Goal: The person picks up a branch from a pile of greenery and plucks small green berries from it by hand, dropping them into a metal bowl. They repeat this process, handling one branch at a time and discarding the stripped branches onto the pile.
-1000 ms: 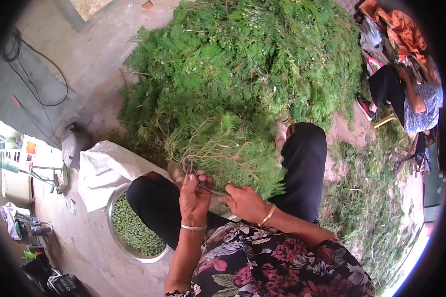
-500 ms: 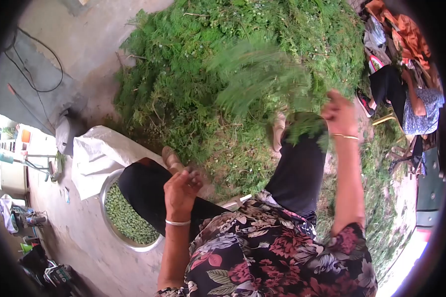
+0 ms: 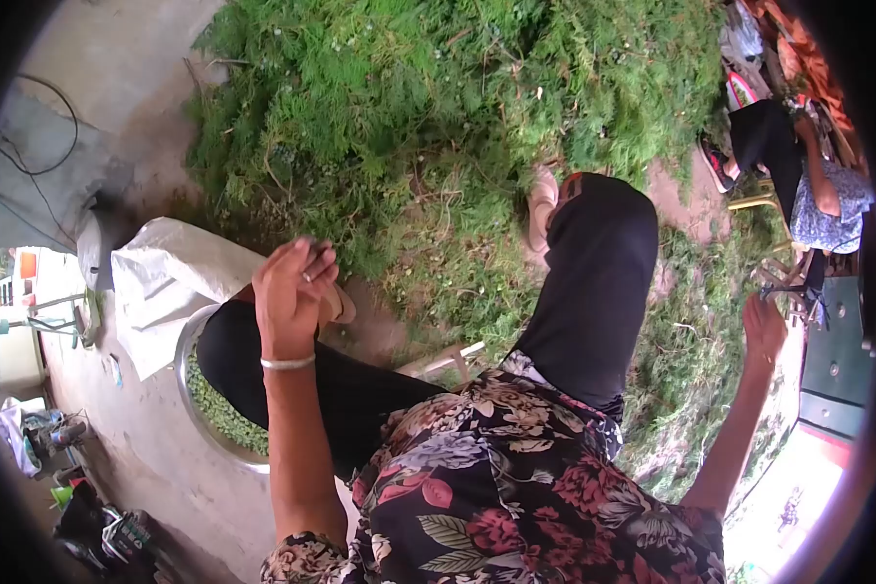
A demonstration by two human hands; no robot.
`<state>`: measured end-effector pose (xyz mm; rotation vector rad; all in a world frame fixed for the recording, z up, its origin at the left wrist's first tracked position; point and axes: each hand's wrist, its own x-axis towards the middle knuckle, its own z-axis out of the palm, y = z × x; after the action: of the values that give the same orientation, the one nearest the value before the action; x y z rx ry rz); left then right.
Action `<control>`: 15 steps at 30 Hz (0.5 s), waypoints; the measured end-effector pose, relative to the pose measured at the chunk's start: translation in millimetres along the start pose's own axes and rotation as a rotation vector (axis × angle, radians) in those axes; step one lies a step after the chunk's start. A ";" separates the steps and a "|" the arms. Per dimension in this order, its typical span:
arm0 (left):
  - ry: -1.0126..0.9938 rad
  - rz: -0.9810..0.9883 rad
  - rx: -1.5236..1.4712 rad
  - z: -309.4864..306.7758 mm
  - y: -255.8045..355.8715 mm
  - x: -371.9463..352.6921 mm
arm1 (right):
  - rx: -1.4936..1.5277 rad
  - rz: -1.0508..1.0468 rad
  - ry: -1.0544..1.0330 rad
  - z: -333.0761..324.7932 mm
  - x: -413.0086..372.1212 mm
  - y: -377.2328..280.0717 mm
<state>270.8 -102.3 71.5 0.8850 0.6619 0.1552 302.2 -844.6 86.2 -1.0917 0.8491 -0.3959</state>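
My left hand (image 3: pixel 295 292) is raised above the left knee, its fingers curled together; what they close on, if anything, is hidden. Below it is a metal basin (image 3: pixel 182 375) of small green berries (image 3: pixel 226 414), partly covered by my leg. My right hand (image 3: pixel 764 329) is stretched far out to the right over scattered greenery, fingers apart, with no branch visible in it. A large heap of green leafy branches (image 3: pixel 389 88) lies beyond my feet.
A white sack (image 3: pixel 170 282) lies beside the basin. A wooden stool edge (image 3: pixel 443 362) shows between my legs. Another person (image 3: pixel 827 209) sits at the upper right near orange cloth (image 3: pixel 798 58). Dark cables (image 3: pixel 73 136) hang at the upper left.
My right hand has swung out to the right and down, and the blurred branch near it is gone from there. My left hand has moved left and up. The view has shifted.
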 end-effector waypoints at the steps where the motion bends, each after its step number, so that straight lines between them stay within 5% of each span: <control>1: -0.029 -0.001 0.050 6.0 3.3 8.5 | -0.099 0.000 -0.103 56.2 -27.3 13.6; 2: -0.034 -0.005 0.091 17.0 6.1 15.4 | -0.016 -0.005 -0.154 118.6 -59.4 26.7; 3: -0.020 -0.017 0.095 21.6 3.0 26.6 | -0.461 -0.215 -0.562 128.7 -37.5 41.0; 6: -0.083 -0.008 0.237 42.1 -12.8 55.4 | -0.394 -0.346 -0.679 274.1 -133.3 71.6; 11: -0.354 -0.195 0.608 35.1 -114.7 111.6 | -0.595 -0.309 -0.980 395.8 -195.4 113.0; 15: -0.535 0.127 1.180 2.2 -241.1 133.0 | -0.635 -0.277 -1.118 433.1 -203.5 136.3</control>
<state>344.0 -205.5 -173.1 2.0083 0.1294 -0.4038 489.8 -386.1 132.1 -1.7474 -0.2152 0.3083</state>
